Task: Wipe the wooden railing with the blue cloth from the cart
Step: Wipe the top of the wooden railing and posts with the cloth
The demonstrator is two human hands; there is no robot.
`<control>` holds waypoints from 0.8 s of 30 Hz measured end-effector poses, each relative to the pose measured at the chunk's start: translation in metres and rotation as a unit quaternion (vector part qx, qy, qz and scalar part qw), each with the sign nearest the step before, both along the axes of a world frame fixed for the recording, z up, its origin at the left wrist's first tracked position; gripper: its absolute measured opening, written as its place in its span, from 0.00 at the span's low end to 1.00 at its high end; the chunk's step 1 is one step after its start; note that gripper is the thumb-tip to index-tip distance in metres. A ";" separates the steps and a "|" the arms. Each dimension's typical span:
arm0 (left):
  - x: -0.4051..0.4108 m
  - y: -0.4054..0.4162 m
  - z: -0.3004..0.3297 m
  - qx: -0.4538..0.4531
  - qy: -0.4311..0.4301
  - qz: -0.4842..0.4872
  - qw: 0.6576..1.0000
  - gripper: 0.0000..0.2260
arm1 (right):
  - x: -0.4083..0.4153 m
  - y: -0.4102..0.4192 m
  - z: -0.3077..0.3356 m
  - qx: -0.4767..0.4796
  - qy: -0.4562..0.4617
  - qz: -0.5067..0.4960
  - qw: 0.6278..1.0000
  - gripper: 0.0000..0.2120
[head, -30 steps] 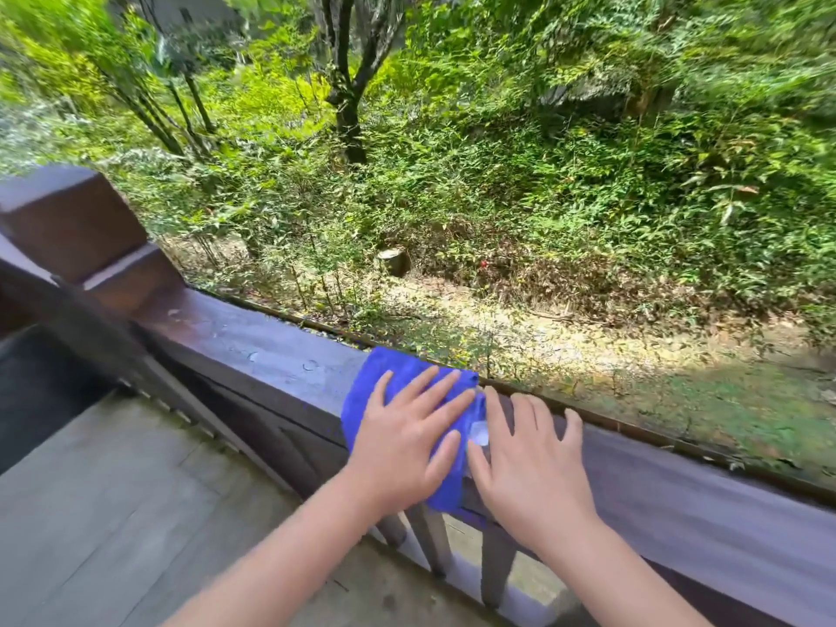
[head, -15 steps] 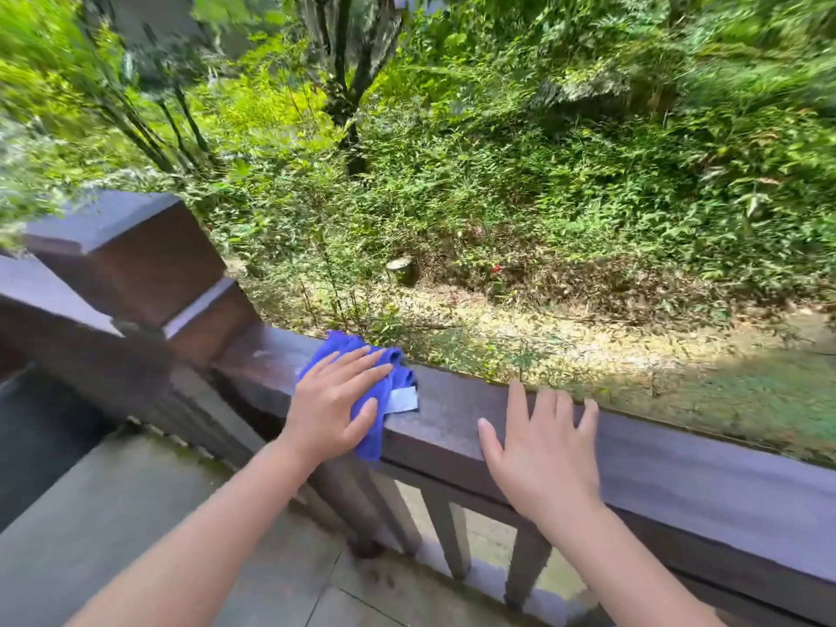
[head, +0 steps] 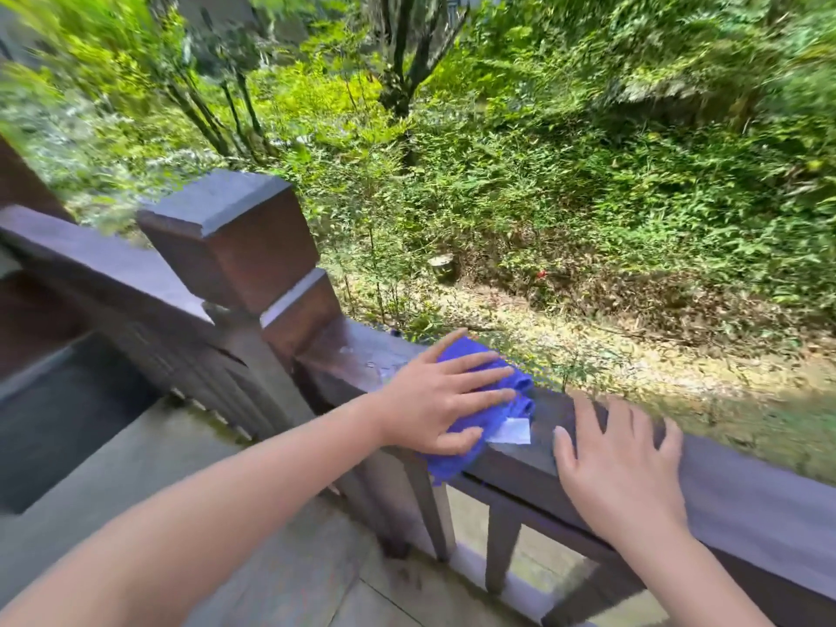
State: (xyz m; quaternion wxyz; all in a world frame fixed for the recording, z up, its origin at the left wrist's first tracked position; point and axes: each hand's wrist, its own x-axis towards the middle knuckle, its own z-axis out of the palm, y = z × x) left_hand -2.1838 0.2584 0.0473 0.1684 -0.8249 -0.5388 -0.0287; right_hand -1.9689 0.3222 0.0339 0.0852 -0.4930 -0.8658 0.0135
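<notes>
A dark wooden railing (head: 760, 495) runs from the corner post down to the right. My left hand (head: 441, 398) lies flat, fingers spread, pressing the bunched blue cloth (head: 479, 427) onto the rail's top a little right of the post; the cloth hangs over the near edge and shows a white label. My right hand (head: 619, 468) rests palm down on the bare rail just right of the cloth, holding nothing. A wet-looking patch shows on the rail left of the cloth.
A square corner post (head: 235, 237) stands left of the cloth, with another rail (head: 90, 269) leaving it to the left. Balusters (head: 429, 504) run below. A grey paved floor (head: 253, 536) lies on my side; bushes and a slope lie beyond.
My left hand slid the cloth left along the rail toward the corner post, bunching it up. The right hand came off the cloth and stays flat on the rail.
</notes>
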 end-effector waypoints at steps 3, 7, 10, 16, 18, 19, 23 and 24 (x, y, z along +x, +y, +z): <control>-0.031 -0.011 0.001 -0.041 -0.045 0.077 0.995 0.22 | -0.016 -0.003 0.003 -0.010 0.004 0.014 1.000 0.27; -0.062 -0.028 -0.006 -0.057 -0.143 0.186 0.970 0.24 | -0.051 -0.008 0.001 -0.055 -0.040 0.065 0.996 0.29; -0.080 -0.038 -0.008 -0.043 -0.173 0.244 0.953 0.25 | -0.070 -0.010 0.000 -0.059 -0.030 0.091 0.994 0.30; -0.052 -0.034 -0.013 -0.005 -0.190 0.289 0.938 0.25 | -0.082 -0.013 0.000 -0.062 -0.029 0.102 0.992 0.29; -0.047 -0.033 -0.014 -0.015 -0.141 0.227 0.964 0.23 | -0.083 -0.013 0.000 -0.057 -0.029 0.104 0.992 0.29; -0.054 -0.033 -0.011 -0.024 -0.104 0.212 0.971 0.22 | -0.083 -0.013 0.000 -0.056 -0.030 0.105 0.992 0.29; -0.093 -0.041 -0.002 -0.066 -0.112 0.332 0.934 0.24 | -0.084 -0.012 0.001 -0.067 -0.036 0.105 0.992 0.29; -0.096 -0.043 -0.005 -0.056 -0.140 0.364 0.919 0.24 | -0.084 -0.012 0.001 -0.070 -0.036 0.106 0.991 0.29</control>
